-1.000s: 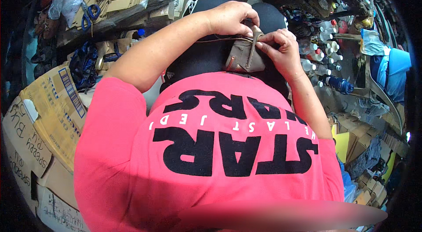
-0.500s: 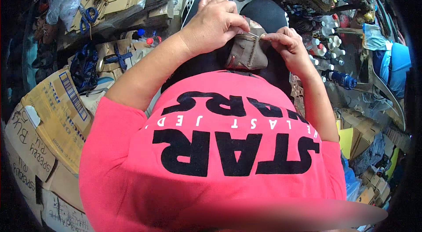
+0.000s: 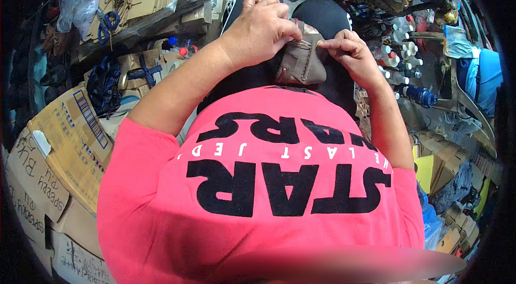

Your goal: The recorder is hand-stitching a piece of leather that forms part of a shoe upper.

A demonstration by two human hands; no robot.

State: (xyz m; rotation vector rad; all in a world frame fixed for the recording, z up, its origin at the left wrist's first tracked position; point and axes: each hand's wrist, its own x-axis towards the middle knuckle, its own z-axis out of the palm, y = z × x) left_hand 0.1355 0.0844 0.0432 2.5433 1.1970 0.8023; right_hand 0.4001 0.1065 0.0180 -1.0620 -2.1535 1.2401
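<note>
A small brown leather piece with stitched seams rests on my lap, over black trousers. My left hand lies on its upper left part and grips it, fingers curled over the edge. My right hand pinches a thin metal needle or pin at the piece's top edge, fingertips close to those of the left hand. My pink shirt with black lettering fills the lower half of the view.
Cardboard boxes are stacked at the left. Blue-handled scissors lie on a wooden bench at the upper left. Small white bottles and a blue spool stand at the right, among cluttered tools and scraps.
Both hands have shifted on the leather piece: the left hand has come down over its upper left, and the right hand has moved from its side to the top edge.
</note>
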